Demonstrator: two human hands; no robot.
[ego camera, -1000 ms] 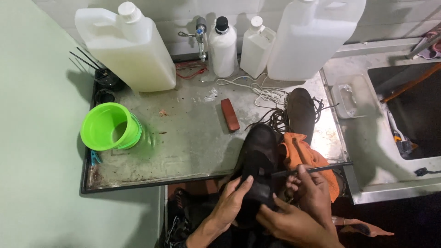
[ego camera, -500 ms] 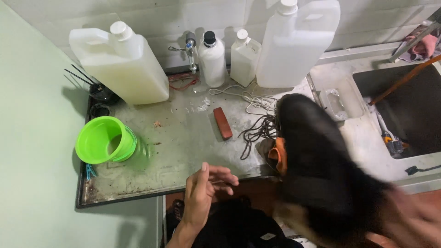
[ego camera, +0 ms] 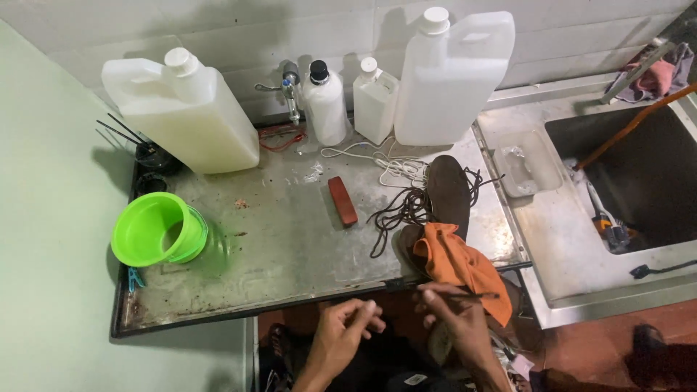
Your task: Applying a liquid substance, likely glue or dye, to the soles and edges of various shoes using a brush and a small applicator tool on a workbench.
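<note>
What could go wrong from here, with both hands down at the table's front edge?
The orange cloth already hangs over the table edge beside the right hand; a brush could pull it off. The dark laces lie tangled around the insole, so tugging one may drag the other. The left hand looks empty, and the right seems to pinch a thin dark tool that could slip.

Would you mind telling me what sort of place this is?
Likely a shoe-cleaning workstation: large white jugs against a tiled wall, a steel sink, and insoles with laces on the metal table.
</note>
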